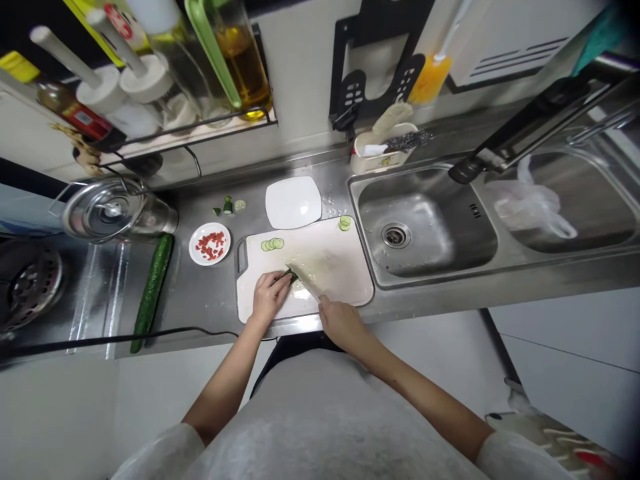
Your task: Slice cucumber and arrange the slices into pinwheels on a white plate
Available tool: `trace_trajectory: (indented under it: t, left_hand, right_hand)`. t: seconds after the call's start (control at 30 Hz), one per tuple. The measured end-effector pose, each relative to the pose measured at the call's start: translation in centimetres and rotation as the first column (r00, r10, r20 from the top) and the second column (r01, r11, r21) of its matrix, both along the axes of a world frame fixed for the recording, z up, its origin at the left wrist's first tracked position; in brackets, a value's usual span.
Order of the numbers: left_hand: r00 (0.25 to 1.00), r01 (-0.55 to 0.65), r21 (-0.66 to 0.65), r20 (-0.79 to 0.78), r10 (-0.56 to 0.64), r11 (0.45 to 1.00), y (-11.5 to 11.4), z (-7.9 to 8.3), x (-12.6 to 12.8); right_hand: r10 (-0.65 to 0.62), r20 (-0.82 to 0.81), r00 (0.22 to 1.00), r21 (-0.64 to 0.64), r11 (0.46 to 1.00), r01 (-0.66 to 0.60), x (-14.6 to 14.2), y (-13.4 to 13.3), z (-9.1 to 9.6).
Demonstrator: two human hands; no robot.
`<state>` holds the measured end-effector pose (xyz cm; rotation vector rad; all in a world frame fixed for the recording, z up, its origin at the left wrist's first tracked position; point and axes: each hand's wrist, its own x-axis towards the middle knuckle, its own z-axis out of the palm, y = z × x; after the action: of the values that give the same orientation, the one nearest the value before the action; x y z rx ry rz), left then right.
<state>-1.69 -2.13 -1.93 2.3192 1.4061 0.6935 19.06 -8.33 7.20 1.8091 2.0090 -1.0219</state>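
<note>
I see white rectangular plastic cutting board (345,273). Left hand (267,297) curled, fingertips pinning small dark-green cucumber stub (291,274) just up-right of it. Right hand (341,322) closed on pale knife (309,285), blade slanting against stub's right side; left hand nearer.

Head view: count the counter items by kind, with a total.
Whole cucumber: 1
Cucumber piece: 1
Knife: 1
Cutting board: 1
White dishes: 2
Lidded pot: 1
Total: 7
</note>
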Motion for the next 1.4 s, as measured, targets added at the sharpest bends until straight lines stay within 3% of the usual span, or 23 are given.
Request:
trace_trajectory:
  t: [0.63, 1.4]
  left_hand:
    - [1.0, -0.017, -0.068, 0.011, 0.018, 0.998, 1.2, 0.1, -0.3]
    - [1.0, -0.014, -0.083, 0.005, 0.015, 0.996, 1.3, 0.3, -0.2]
  right_hand:
    - [0.015, -0.003, 1.0, -0.011, 1.0, -0.015, -1.7, 0.6, -0.4]
    - [-0.038, -0.063, 0.997, -0.039, 0.999, 0.035, -1.7, 1.3, -0.1]
